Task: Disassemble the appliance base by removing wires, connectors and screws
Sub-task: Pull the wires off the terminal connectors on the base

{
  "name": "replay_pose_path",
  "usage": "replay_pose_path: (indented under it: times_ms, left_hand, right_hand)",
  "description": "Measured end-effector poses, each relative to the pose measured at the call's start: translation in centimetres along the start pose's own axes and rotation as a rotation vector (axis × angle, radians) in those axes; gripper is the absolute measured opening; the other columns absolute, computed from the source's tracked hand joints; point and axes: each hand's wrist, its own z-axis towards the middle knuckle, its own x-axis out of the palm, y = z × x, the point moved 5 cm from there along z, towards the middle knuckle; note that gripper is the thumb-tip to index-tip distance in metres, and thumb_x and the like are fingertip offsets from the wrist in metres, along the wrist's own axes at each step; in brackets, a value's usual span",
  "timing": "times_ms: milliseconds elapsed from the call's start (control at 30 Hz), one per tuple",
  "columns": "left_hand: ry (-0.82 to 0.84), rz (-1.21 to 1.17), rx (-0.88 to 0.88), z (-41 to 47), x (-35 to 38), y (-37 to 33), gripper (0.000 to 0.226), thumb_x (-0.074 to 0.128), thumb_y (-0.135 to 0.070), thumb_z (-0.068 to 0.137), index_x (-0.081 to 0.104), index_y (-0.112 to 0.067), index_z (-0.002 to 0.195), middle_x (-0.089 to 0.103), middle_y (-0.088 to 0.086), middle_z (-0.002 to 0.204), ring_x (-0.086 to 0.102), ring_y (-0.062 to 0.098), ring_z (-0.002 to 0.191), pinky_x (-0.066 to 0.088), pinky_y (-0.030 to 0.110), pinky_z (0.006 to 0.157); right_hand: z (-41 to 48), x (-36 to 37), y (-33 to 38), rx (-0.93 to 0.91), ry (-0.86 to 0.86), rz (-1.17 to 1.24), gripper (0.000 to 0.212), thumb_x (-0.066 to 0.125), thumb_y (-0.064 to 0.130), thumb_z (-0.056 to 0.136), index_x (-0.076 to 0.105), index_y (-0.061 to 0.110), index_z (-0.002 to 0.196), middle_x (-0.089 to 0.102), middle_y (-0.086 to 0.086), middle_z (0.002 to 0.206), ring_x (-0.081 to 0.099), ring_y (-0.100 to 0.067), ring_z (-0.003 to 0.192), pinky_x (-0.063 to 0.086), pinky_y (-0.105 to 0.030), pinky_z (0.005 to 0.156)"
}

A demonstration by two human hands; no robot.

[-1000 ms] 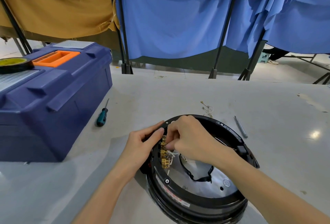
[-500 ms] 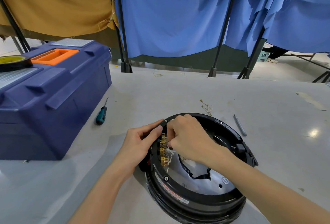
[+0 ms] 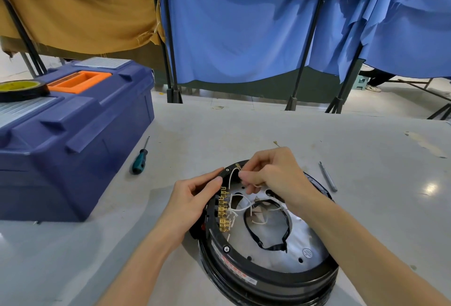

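The round black appliance base (image 3: 244, 275) sits underside up on the grey bench (image 3: 219, 130), close in front of me. It looks stiff and heavy enough to stay put, but my left hand (image 3: 192, 198) holds its rim, thumb on top, to steady it. My right hand (image 3: 275, 174) pinches a thin white wire (image 3: 232, 174) above the row of brass spade connectors (image 3: 224, 210). The wire looks limp and light, so I judge the metal terminal a safer hold than the insulation.
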Motion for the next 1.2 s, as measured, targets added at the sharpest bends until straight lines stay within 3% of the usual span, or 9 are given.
replay_pose_path:
  times_ms: [133, 233, 300, 467, 600, 667, 833, 1000, 1200]
  left_hand:
    - [0.000, -0.002, -0.006, 0.0, 0.0, 0.0, 0.027, 0.066, -0.036, 0.082, 0.073, -0.035, 0.109, 0.075, -0.007, 0.101, 0.071, 0.011, 0.095, 0.054, 0.017, 0.073]
    - [-0.005, 0.008, -0.008, 0.0, 0.0, 0.2, 0.025, 0.065, -0.034, 0.086, 0.072, -0.036, 0.110, 0.075, -0.008, 0.102, 0.070, 0.010, 0.096, 0.054, 0.024, 0.081]
    - [-0.025, -0.007, -0.006, 0.1, 0.0, 0.4, 0.023, 0.064, -0.030, 0.089, 0.073, -0.034, 0.109, 0.075, -0.008, 0.102, 0.070, 0.010, 0.097, 0.052, 0.027, 0.085]
    - [-0.059, -0.049, 0.002, 0.0, 0.3, 0.4, 0.022, 0.064, -0.023, 0.089, 0.074, -0.027, 0.108, 0.075, -0.005, 0.102, 0.070, 0.013, 0.099, 0.052, 0.032, 0.091]
    - [-0.073, -0.067, 0.008, 0.0, 0.3, 0.5, 0.023, 0.065, -0.023, 0.088, 0.074, -0.024, 0.109, 0.075, -0.002, 0.105, 0.069, 0.015, 0.102, 0.049, 0.041, 0.100]
    - [-0.072, -0.061, 0.012, 0.1, 0.3, 0.5, 0.023, 0.065, -0.023, 0.087, 0.074, -0.024, 0.109, 0.075, -0.002, 0.105, 0.069, 0.016, 0.103, 0.048, 0.043, 0.101]
    - [-0.082, -0.044, 0.026, 0.2, 0.2, 0.5, 0.023, 0.066, -0.024, 0.086, 0.075, -0.024, 0.108, 0.075, -0.001, 0.104, 0.069, 0.017, 0.103, 0.048, 0.043, 0.100]
    - [-0.071, -0.026, 0.028, 0.2, 0.2, 0.6, 0.023, 0.065, -0.025, 0.087, 0.074, -0.027, 0.108, 0.075, -0.003, 0.104, 0.069, 0.015, 0.102, 0.050, 0.040, 0.097]
    - [-0.095, -0.040, 0.020, 0.1, 0.2, 0.5, 0.022, 0.065, -0.020, 0.088, 0.075, -0.022, 0.108, 0.075, -0.001, 0.102, 0.070, 0.017, 0.101, 0.050, 0.042, 0.098]
  right_hand:
    - [0.4, -1.0, -0.3, 0.085, -0.054, 0.251, 0.010, 0.070, -0.005, 0.081, 0.068, -0.002, 0.072, 0.066, -0.015, 0.060, 0.062, -0.025, 0.044, 0.049, -0.026, 0.043]
    - [0.7, -3.0, -0.4, 0.062, -0.128, 0.272, 0.007, 0.071, -0.002, 0.082, 0.066, -0.002, 0.078, 0.066, -0.012, 0.060, 0.058, -0.023, 0.040, 0.035, -0.020, 0.031]
    - [1.5, -5.6, -0.4, 0.022, -0.244, 0.251, 0.006, 0.071, -0.001, 0.082, 0.067, -0.003, 0.079, 0.065, -0.011, 0.059, 0.057, -0.021, 0.039, 0.033, -0.019, 0.031]
    - [5.1, -12.2, -3.0, 0.129, -0.467, 0.175, 0.004, 0.063, -0.008, 0.087, 0.067, -0.007, 0.087, 0.067, -0.021, 0.078, 0.069, -0.027, 0.056, 0.059, -0.027, 0.056]
    - [8.5, -13.3, -6.4, 0.217, -0.495, -0.023, 0.007, 0.065, -0.008, 0.085, 0.068, -0.010, 0.091, 0.069, -0.021, 0.078, 0.068, -0.029, 0.061, 0.061, -0.039, 0.073]
    - [9.8, -13.2, -7.6, 0.241, -0.516, -0.139, 0.005, 0.066, -0.003, 0.085, 0.069, -0.006, 0.086, 0.070, -0.017, 0.073, 0.067, -0.026, 0.062, 0.060, -0.038, 0.074]
    - [12.2, -12.2, -9.1, 0.303, -0.523, -0.194, 0.007, 0.068, 0.000, 0.083, 0.070, -0.006, 0.082, 0.071, -0.018, 0.075, 0.063, -0.023, 0.056, 0.052, -0.032, 0.057]
    - [13.2, -11.8, -9.8, 0.288, -0.577, -0.237, 0.013, 0.067, 0.006, 0.081, 0.071, -0.004, 0.074, 0.067, -0.013, 0.061, 0.065, -0.027, 0.064, 0.057, -0.036, 0.076]
    - [12.8, -12.2, -9.6, 0.221, -0.608, -0.197, 0.017, 0.057, -0.003, 0.087, 0.068, 0.004, 0.075, 0.071, -0.015, 0.079, 0.070, -0.028, 0.067, 0.060, -0.044, 0.079]
